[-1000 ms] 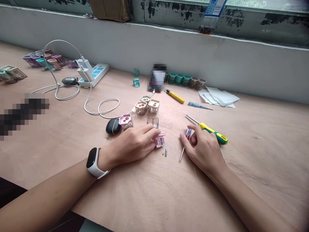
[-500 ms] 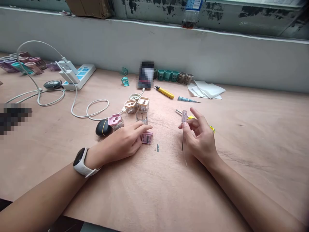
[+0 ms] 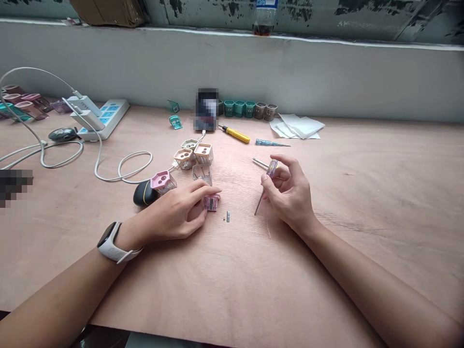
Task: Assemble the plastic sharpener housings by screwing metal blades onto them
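My left hand (image 3: 177,210) rests on the table, its fingers closed about the left side of a pink pencil sharpener piece (image 3: 211,203) with a metal blade face up. Just right of it lie a small loose blade (image 3: 228,216) and a tiny screw (image 3: 224,219). In my right hand (image 3: 290,193) is a small screwdriver (image 3: 271,169) with a clear purplish handle. Its thin shaft slants down and left, the tip low above or on the wood; contact is unclear. Behind that hand a second screwdriver (image 3: 259,162) is partly hidden.
Sharpeners with pink (image 3: 163,181) and cream lids (image 3: 203,152) stand beyond my left hand, near a clear container (image 3: 202,173) and a black case (image 3: 144,194). Further back are a yellow-handled tool (image 3: 236,134), a blue screwdriver (image 3: 270,142), white papers (image 3: 299,126) and a power strip (image 3: 112,113).
My right index finger has curled onto the screwdriver's handle. The screwdriver has gone from nearly upright to slanted, tip toward the left. My left hand stays at the pink sharpener piece; the view has shifted.
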{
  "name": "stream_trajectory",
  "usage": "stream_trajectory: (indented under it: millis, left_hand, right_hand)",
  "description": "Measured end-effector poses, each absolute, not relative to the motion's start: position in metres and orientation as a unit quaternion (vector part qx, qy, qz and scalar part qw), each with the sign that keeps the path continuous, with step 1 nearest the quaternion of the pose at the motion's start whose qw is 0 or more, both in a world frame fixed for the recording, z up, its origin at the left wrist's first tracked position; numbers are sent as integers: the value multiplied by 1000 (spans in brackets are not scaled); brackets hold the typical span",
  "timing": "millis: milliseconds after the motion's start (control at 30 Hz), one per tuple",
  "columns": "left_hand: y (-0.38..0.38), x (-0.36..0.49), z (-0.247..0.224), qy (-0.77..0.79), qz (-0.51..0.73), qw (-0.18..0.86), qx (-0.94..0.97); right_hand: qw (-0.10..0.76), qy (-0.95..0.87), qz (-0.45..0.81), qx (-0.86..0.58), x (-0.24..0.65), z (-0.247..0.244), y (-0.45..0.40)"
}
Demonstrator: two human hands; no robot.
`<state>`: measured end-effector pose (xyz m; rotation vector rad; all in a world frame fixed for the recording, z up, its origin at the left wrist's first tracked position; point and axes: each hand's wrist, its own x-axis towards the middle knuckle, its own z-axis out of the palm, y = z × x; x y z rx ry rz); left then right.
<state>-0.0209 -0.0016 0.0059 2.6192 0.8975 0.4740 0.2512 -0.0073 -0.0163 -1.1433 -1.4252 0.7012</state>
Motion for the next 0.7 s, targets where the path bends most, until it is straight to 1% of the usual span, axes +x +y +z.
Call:
stream_trajectory:
  millis: [200, 333, 533, 600, 700]
  left_hand:
    - [-2, -23, 4, 324, 172, 160, 917]
    - [-1, -22, 1, 326, 192, 139, 915]
    - [-1, -20, 0, 318, 203, 145, 914]
    - [-1, -20, -1, 321, 204, 142, 914]
    - [-2, -19, -4, 313, 216, 136, 915]
  right_hand:
    - [581, -607, 248, -482, 249, -16, -7]
    - [567, -600, 272, -494, 249, -19, -5]
    - [440, -697, 307, -476, 247, -22, -9]
    - [456, -681, 320, -474, 247, -21, -8]
    - [530, -607, 331, -491, 249, -19, -5]
